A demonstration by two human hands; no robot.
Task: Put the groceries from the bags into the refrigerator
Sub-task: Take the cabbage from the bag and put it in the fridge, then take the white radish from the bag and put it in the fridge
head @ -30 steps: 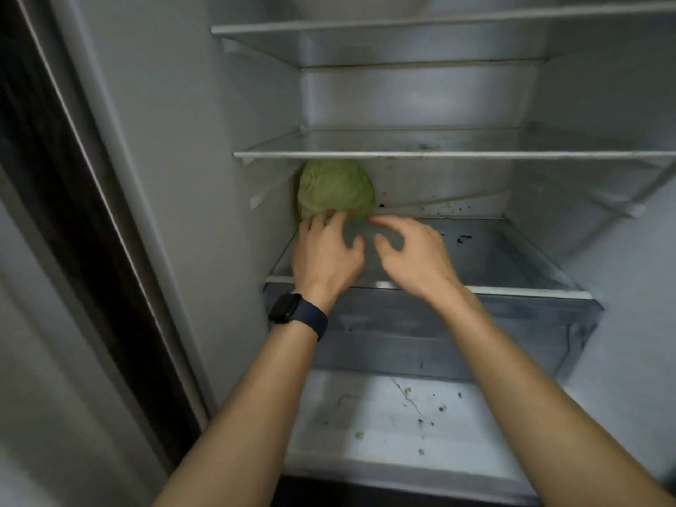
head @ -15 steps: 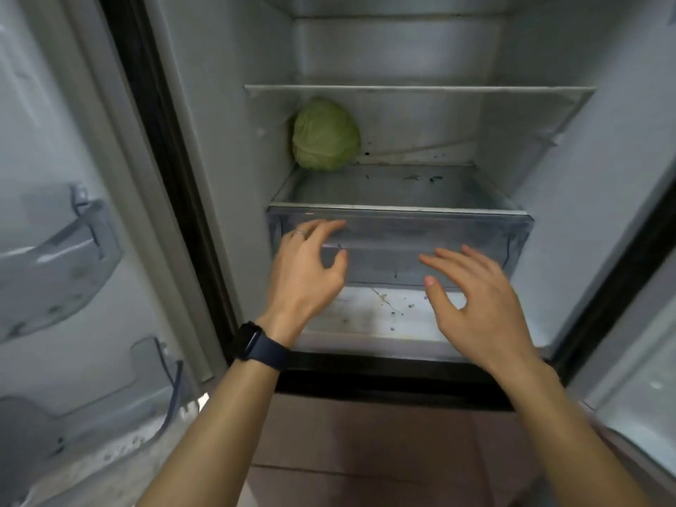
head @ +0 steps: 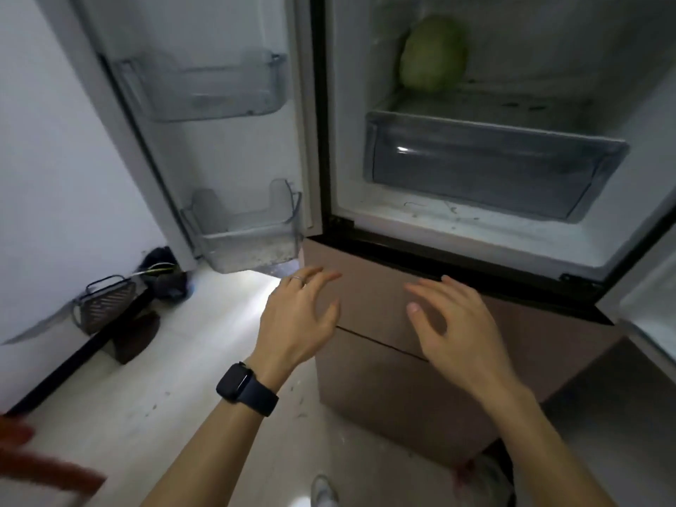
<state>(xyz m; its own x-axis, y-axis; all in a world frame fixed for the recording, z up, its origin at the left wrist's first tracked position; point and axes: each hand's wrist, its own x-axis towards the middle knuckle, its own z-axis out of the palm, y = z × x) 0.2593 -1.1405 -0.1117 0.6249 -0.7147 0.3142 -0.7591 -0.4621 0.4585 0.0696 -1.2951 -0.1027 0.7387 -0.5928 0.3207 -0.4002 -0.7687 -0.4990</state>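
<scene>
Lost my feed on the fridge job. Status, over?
Left hand open, empty. Right hand open, empty. Cabbage on shelf, back left, above the clear drawer. Fridge door open, nothing blocking the shelf.

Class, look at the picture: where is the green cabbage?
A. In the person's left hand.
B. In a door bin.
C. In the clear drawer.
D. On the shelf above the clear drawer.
D: the cabbage sits at the back left of the shelf, above the drawer.

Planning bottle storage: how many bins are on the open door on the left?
2: an upper bin, and a lower bin at the door's bottom edge; any higher up would be out of frame.
</scene>
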